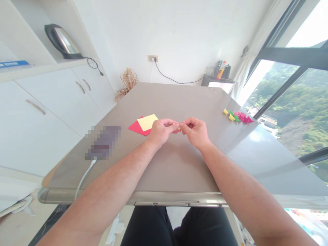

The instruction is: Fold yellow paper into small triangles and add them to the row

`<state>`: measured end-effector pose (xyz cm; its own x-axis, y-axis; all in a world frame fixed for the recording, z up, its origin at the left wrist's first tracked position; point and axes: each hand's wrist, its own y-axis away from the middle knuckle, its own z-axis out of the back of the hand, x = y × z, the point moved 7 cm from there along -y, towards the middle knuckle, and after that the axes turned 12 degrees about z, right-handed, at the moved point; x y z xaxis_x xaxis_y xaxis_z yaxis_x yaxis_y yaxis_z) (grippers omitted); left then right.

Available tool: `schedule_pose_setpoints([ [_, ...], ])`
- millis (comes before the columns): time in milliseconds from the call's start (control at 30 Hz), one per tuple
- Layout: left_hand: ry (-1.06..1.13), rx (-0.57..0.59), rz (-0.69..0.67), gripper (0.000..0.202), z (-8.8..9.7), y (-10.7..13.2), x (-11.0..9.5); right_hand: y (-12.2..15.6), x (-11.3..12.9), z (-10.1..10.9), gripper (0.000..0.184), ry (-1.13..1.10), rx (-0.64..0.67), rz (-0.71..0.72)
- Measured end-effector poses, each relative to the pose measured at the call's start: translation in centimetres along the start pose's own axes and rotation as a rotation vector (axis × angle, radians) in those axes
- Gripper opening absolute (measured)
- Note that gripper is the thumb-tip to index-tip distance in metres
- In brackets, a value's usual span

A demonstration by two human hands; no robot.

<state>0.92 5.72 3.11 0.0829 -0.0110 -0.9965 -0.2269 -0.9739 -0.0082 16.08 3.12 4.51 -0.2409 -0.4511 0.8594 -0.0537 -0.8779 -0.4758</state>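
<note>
My left hand [162, 131] and my right hand [195, 131] meet over the middle of the grey table [169, 164], fingers pinched together. Between the fingertips shows a small folded yellow paper piece [179, 127], held by both hands. Just left of my left hand lie flat paper sheets: a yellow sheet [147, 122] on top of a red sheet [135, 127]. At the table's right edge sits a row of several small folded paper pieces [237, 117], yellow, green and pink.
A pixelated dark object [103, 142] with a white cable [84, 177] lies at the table's left. White cabinets [43, 112] stand left, with a kettle [63, 41] on the shelf. Large windows run along the right. A dried plant bundle [126, 82] sits beyond the far corner.
</note>
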Motion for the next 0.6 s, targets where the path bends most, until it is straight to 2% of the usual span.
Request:
schedule_pose_setpoints([
  [167,-0.001,0.004,-0.011,0.023,-0.2,0.1,-0.1,0.0,0.0,0.2,0.015,0.028,-0.011,-0.019],
  [333,0.001,-0.048,-0.032,0.013,-0.2,0.0,-0.3,0.1,-0.1,0.0,0.015,0.009,-0.001,-0.024],
  [500,0.023,-0.070,0.046,0.015,-0.1,-0.3,0.4,0.1,-0.9,-0.2,0.015,-0.115,-0.026,-0.111],
  [600,0.031,-0.060,0.048,0.016,0.0,-0.3,0.3,0.0,-1.3,-0.3,0.018,-0.201,-0.009,-0.136],
])
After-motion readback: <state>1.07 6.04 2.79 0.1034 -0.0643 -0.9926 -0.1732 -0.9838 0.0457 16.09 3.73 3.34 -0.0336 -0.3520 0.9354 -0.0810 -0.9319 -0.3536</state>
